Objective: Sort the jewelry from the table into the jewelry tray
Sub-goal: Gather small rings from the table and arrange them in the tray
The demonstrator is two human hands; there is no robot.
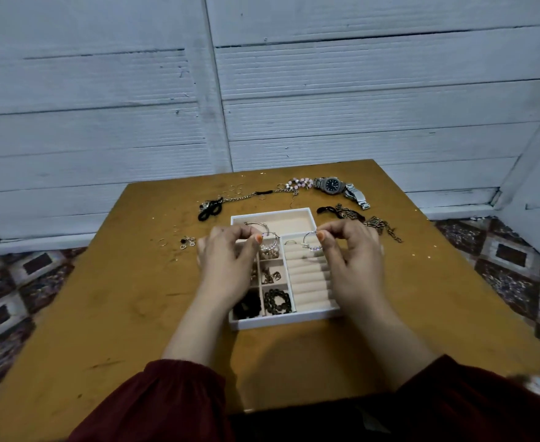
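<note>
Both hands hover over the tray (pixel 278 321). The left hand (pixel 230 260) pinches a hoop (pixel 270 239) in a narrow grip above the tray's far-left compartments. The right hand (pixel 353 256) pinches a second hoop (pixel 310 242) the same way above the far end of the tray's ring rolls (pixel 307 282). Best to keep the pair together: lower both into one compartment and let go low, so they neither bounce nor snag. A watch (pixel 331 185) and chain (pixel 243 196) wait on the counter (pixel 135 282) beyond the tray
</note>
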